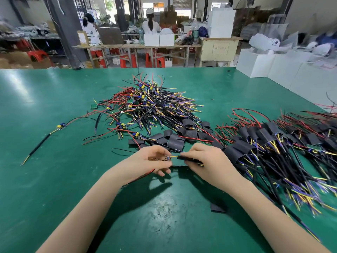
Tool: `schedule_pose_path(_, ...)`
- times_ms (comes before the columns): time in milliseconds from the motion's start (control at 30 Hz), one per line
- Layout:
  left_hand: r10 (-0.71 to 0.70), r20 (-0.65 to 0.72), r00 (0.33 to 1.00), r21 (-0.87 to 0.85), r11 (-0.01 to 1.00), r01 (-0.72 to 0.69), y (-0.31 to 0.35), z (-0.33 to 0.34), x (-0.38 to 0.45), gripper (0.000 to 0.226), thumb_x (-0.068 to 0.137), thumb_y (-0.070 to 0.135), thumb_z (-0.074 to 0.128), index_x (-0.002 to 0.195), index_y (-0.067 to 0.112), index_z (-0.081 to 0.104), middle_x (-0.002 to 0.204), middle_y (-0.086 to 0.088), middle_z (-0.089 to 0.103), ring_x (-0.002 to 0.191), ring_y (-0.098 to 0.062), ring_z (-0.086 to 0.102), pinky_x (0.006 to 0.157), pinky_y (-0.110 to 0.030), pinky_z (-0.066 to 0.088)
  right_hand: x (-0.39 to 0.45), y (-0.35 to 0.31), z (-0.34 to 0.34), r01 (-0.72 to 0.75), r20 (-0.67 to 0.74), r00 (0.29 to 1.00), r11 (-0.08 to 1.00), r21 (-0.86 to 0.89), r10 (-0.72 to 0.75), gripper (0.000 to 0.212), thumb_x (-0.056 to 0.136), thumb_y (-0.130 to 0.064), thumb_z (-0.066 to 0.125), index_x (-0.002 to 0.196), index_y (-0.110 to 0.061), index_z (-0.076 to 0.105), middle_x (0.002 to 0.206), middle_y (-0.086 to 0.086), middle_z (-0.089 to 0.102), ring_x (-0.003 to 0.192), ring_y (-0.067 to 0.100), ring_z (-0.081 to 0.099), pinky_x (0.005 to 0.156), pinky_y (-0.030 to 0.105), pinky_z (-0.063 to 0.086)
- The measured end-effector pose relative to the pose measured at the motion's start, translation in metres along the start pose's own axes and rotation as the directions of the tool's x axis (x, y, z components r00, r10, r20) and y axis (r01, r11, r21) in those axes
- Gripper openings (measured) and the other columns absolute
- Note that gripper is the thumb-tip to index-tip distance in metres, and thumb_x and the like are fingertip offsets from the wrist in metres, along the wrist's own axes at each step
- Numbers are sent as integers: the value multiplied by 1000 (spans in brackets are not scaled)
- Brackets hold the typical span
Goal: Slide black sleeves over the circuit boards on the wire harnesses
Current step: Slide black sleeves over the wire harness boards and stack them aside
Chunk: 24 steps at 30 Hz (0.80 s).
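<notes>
Both hands are working just above the green surface [54, 125], near edge, centre. Left hand [155, 161] is pinching the small circuit board [166, 158] at the end of one harness, fingers curled round it, red lead trailing out under the palm. Right hand [202, 159] is gripping a black sleeve [189, 158] around that harness's wires, just beside the board, a short yellow wire stretch bridging the gap. Sleeve is looking light, thin-walled and floppy, so I'd be holding it near its open mouth to keep it from collapsing; board is looking small, rigid and probably fragile at the solder joints, so I'd be gripping by its edges, not the wires. Forearms are reaching in from the bottom corners, converging, wrists roughly level, palms turned inward. Unsleeved pile of harnesses [155, 105] is lying behind, loose sleeves [175, 137] just beyond the hands, finished sleeved harnesses [273, 143] stacking at right. One spare sleeve piece [218, 207] is sitting under the right forearm.
</notes>
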State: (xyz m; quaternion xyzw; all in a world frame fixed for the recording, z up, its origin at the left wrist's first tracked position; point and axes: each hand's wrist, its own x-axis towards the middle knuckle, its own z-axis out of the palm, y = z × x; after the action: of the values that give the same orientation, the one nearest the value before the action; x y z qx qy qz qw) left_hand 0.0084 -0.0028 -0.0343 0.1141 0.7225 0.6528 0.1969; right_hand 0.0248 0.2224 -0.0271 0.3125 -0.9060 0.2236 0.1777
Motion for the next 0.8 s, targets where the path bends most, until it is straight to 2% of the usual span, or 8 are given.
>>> schedule_pose_path(67, 31, -35, 999, 54, 998, -29, 2, -2, -1, 9, 90, 4, 64, 99, 5, 63, 90, -13, 71, 76, -20, 69, 63, -23, 53, 1, 1, -1, -26, -67, 997, 997, 71, 31, 22, 83, -7, 71, 104, -13, 75, 90, 3, 67, 77, 22, 64, 69, 33, 53)
schedule_pose_path(167, 95, -81, 992, 86, 992, -88, 6, 0, -2, 5, 89, 3, 65, 93, 6, 66, 83, -11, 72, 71, -17, 67, 59, -21, 51, 2, -1, -1, -23, -93, 995, 981, 191, 41, 28, 81, 0, 70, 108, -10, 73, 96, 4, 69, 80, 18, 64, 75, 23, 50)
schedule_pose_path(267, 169, -90, 981, 177, 972, -152, 9, 3, -3, 12, 84, 0, 71, 94, 3, 67, 81, -9, 71, 70, -15, 64, 62, -22, 51, 2, -6, 0, -49, -55, 996, 957, 286, 67, 31, 78, -9, 76, 109, -11, 73, 101, -1, 71, 89, 7, 64, 81, 13, 45)
schedule_pose_path(367, 240, -79, 968, 247, 945, -214, 12, 3, -5, 20, 78, -3, 75, 96, 2, 68, 86, -9, 72, 71, -14, 63, 71, -21, 52, 3, -5, -2, -125, 1, 991, 928, 350, 133, 32, 77, -18, 79, 109, -17, 74, 101, -7, 71, 89, 0, 61, 75, 7, 41)
schedule_pose_path(500, 301, -67, 951, 255, 927, -276, 13, 1, -6, 24, 74, -5, 78, 95, 5, 70, 91, -8, 73, 77, -12, 64, 77, -22, 51, 3, -1, -5, -241, 60, 968, 833, 498, 244, 35, 72, -17, 83, 106, -20, 75, 100, -7, 70, 88, 2, 64, 71, 11, 49)
schedule_pose_path(633, 332, -40, 943, 276, 910, -309, 12, 0, -6, 27, 74, -6, 78, 96, 9, 72, 95, -4, 74, 83, -13, 66, 81, -23, 53, 4, 0, -5, -275, 100, 958, 770, 575, 268, 35, 69, -10, 85, 102, -18, 76, 95, -3, 71, 82, 3, 66, 72, 13, 49)
schedule_pose_path(800, 333, -39, 942, 266, 912, -312, 12, -1, -6, 32, 73, -4, 80, 101, 10, 70, 98, -8, 74, 85, -14, 68, 80, -23, 55, 5, -1, -6, -265, 32, 958, 832, 486, 286, 31, 65, -17, 87, 93, -25, 76, 90, -8, 73, 85, 6, 65, 79, 23, 49)
